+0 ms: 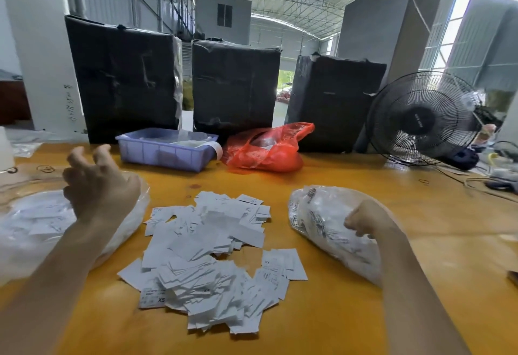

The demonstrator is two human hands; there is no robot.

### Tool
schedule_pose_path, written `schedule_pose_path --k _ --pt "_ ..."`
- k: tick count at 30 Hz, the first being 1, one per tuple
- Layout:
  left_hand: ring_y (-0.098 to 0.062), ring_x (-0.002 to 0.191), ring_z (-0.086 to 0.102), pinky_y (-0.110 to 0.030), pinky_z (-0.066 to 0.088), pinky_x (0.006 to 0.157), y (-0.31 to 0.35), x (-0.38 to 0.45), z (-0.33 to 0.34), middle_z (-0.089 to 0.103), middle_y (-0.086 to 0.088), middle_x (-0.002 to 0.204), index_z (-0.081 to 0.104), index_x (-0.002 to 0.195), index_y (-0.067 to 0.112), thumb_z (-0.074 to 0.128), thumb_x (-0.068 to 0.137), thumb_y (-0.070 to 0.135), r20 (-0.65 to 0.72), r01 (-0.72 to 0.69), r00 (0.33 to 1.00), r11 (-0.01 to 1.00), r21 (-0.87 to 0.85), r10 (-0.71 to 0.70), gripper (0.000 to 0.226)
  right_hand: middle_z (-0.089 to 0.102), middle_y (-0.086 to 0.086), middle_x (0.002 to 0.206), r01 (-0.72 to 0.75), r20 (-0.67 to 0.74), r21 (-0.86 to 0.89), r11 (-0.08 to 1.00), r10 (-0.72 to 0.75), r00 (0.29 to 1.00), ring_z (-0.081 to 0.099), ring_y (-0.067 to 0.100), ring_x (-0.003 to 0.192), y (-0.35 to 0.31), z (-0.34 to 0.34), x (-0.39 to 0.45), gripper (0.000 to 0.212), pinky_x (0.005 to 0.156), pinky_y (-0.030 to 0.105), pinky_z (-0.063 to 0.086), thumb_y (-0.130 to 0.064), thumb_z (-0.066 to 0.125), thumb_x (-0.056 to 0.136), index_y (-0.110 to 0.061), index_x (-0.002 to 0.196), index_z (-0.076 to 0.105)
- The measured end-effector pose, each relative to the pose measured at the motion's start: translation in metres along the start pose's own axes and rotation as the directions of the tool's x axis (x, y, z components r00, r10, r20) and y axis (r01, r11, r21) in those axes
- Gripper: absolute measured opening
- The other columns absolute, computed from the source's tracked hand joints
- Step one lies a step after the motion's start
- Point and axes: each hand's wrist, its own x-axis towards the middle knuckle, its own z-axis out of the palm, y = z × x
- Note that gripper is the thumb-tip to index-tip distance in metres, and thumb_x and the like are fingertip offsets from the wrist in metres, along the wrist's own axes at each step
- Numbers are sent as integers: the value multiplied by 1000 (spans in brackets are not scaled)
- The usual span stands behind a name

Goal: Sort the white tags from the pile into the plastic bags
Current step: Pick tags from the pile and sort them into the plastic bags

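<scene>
Most white tags (207, 256) lie unsorted in a pile mid-worktop (350, 312). 2 plastic bags, at 9 o'clock (25, 231) and 3 o'clock (319, 220), already hold some. Left hand (98, 183) hovers over its bag, fingers loose and empty; right hand (367, 220) fingers clench the other bag.

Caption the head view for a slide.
White tags piled between two plastic bags: left hand open above one, right hand gripping the other.

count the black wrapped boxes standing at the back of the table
3: a tall left box, a middle box behind the red bag, and a right box beside the fan.
</scene>
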Motion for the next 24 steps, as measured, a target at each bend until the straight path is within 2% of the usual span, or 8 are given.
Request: schedule_pose_path --k 4,7,10,13,16,19,21,24 --pt "-49 121 35 -56 37 93 10 -5 2 29 -25 142 41 136 3 68 82 14 9 -58 998 997 -44 58 62 69 20 69 13 -36 242 970 -4 999 63 20 52 3 5 1 20 53 26 44 -4 63 88 10 75 68" --pt "-49 121 36 -56 38 94 17 -10 3 31 -26 140 42 134 0 71 80 13 13 -101 995 992 -73 102 62 71 24 84 7 54 377 926 -29 998 69 28 69 0 3 1 30 51 25 42 -5 50 95 5 69 61" --pt "-49 121 37 -54 38 95 26 -16 5 34 -28 138 45 132 -2 72 80 12 16 -155 987 983 -97 157 61 71 16 93 20 58 267 964 -37 998 61 22 76 -3 -1 -1 19 55 25 43 -11 60 91 2 83 70" --pt "-46 121 39 -52 37 96 32 -22 5 37 -28 137 47 132 -1 71 80 12 32 -201 978 973 -117 206 59 67 13 72 86 -92 280 956 -63 994 57 17 61 -3 -4 1 8 52 24 41 -6 72 81 1 79 71" --pt "-43 118 42 -48 37 97 41 -30 4 44 -27 130 51 129 -1 71 80 10 42 -258 963 953 -160 268 54 64 8 64 212 -200 465 860 -132 971 57 13 55 -10 -13 -3 14 50 22 43 -9 78 74 -2 71 67" --pt "-29 109 53 -36 44 89 54 -40 2 58 -15 119 57 122 4 71 83 21 125 -319 921 898 -303 369 45 66 6 63 324 -72 672 666 -376 924 58 8 49 -38 -22 -26 21 48 18 46 -19 81 67 -5 77 70" --pt "-17 97 61 -26 49 77 67 -51 -3 64 -2 107 60 114 9 68 81 41 329 -148 861 810 -567 388 47 67 2 64 357 70 714 603 -568 820 59 7 54 -64 -20 -44 23 52 18 49 -24 80 62 -10 77 70" --pt "-16 89 67 -23 54 68 82 -68 -5 68 -2 100 61 109 10 58 64 59 676 328 630 659 -677 381 66 68 -1 69 464 229 642 611 -730 644 62 9 64 -100 -5 -67 17 63 20 54 -11 79 69 -12 82 69"
